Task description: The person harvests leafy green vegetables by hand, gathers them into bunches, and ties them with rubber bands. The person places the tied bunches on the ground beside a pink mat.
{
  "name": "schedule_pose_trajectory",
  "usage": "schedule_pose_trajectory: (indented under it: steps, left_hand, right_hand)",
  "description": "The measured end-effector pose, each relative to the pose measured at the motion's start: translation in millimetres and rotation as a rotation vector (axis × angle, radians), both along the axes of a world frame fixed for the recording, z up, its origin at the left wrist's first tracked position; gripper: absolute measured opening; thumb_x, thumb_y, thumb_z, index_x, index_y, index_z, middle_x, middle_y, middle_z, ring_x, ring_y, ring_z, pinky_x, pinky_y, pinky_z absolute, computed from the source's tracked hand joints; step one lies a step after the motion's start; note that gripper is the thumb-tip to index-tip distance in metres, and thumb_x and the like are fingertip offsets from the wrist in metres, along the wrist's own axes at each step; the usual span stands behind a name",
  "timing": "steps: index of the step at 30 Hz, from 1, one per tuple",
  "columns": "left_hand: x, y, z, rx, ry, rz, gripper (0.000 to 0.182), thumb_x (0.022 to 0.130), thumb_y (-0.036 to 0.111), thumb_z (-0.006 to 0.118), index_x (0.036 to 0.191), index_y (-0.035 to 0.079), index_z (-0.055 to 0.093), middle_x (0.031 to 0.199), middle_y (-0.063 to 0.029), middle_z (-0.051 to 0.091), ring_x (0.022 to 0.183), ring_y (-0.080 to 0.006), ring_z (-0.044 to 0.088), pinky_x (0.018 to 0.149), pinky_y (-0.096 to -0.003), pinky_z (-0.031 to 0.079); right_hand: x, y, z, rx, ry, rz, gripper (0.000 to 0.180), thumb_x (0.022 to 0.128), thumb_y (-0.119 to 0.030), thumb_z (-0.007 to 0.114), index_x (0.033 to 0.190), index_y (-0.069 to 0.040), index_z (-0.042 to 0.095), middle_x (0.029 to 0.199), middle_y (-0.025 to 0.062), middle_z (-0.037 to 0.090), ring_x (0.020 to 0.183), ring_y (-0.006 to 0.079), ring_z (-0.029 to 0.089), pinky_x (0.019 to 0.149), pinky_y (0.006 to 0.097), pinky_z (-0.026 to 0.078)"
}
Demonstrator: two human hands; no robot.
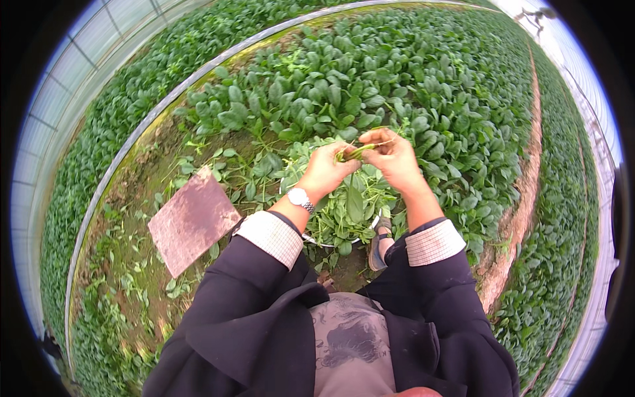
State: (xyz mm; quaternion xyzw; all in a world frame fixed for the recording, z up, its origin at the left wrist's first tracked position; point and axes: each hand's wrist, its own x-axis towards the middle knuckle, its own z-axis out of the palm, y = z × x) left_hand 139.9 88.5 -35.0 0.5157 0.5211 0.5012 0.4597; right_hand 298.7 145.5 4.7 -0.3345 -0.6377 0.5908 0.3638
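Observation:
My left hand (328, 167), with a metal-band watch on the wrist, grips the green stems of a leafy plant (358, 152) that looks like spinach. Close against it, my right hand (395, 158) pinches the same plant near its thin, pale root end. Its leaves seem to hang below the hands, though fingers hide part of the stems. Directly under both hands is a wide container with a white rim (325, 243), heaped with picked greens (330, 216).
A flat, dirt-stained square board (196, 222) lies on the soil at the left. Dense spinach (317, 94) grows ahead and to the right. A grey hose or pipe (171, 94) curves along the bed's left side. My shoe (377, 254) is beside the container. Bundles of greens (134, 350) lie lower left.

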Motion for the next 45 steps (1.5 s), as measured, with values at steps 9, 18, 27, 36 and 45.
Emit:
schedule_pose_trajectory:
  steps: [9, 18, 27, 36, 45]
  left_hand:
    - [-24.3, -4.6, 6.4, -0.145, -0.192, 0.074, 0.017, 0.079, 0.007, 0.068, 0.094, 0.003, 0.06, 0.079, -0.0035, 0.065, 0.069, -0.0084, 0.059, 0.058, -0.0229, 0.042]
    - [-26.2, -4.9, 28.7, -0.334, -0.305, -0.018, 0.013, 0.085, 0.018, 0.065, 0.094, 0.01, 0.06, 0.075, -0.0021, 0.066, 0.053, -0.0039, 0.048, 0.046, -0.0196, 0.035]
    - [-26.4, 4.8, 9.1, -0.165, -0.15, 0.189, 0.012, 0.082, 0.015, 0.067, 0.083, 0.004, 0.064, 0.071, 0.0, 0.063, 0.059, -0.0069, 0.05, 0.054, -0.0236, 0.04]
    - [-28.6, 13.4, -1.2, -0.118, 0.004, 0.144, 0.01, 0.084, 0.012, 0.065, 0.086, 0.004, 0.063, 0.072, 0.0019, 0.06, 0.065, -0.005, 0.049, 0.058, -0.0217, 0.039]
    - [-12.8, 10.3, 4.1, 0.057, 0.157, 0.113, 0.044, 0.073, 0.01, 0.072, 0.112, 0.002, 0.056, 0.097, -0.0042, 0.061, 0.089, -0.0099, 0.055, 0.079, -0.0267, 0.046]
  right_hand:
    - [14.1, 53.0, -22.2, -0.053, -1.217, 0.171, 0.03, 0.076, -0.028, 0.067, 0.095, -0.004, 0.068, 0.093, 0.013, 0.069, 0.079, 0.0288, 0.066, 0.076, 0.0373, 0.051]
    - [-20.0, 14.0, -12.5, 0.136, -0.204, -0.007, 0.015, 0.082, -0.006, 0.063, 0.096, -0.001, 0.064, 0.072, -0.0008, 0.06, 0.057, 0.0051, 0.049, 0.052, 0.0203, 0.039]
    - [11.8, 41.6, -31.9, 0.345, -1.765, 0.165, 0.041, 0.086, -0.038, 0.058, 0.102, -0.002, 0.064, 0.089, 0.0105, 0.069, 0.067, 0.0181, 0.064, 0.066, 0.031, 0.05]
    - [14.6, 52.6, -46.7, 0.624, -0.595, -0.212, 0.029, 0.077, -0.008, 0.066, 0.105, -0.012, 0.064, 0.087, 0.0106, 0.066, 0.075, 0.022, 0.064, 0.067, 0.0329, 0.051]
    - [-31.9, 9.1, -6.3, -0.056, 0.071, 0.022, 0.015, 0.082, 0.003, 0.062, 0.096, -0.001, 0.06, 0.086, 0.0029, 0.062, 0.07, 0.0081, 0.057, 0.059, 0.0215, 0.048]
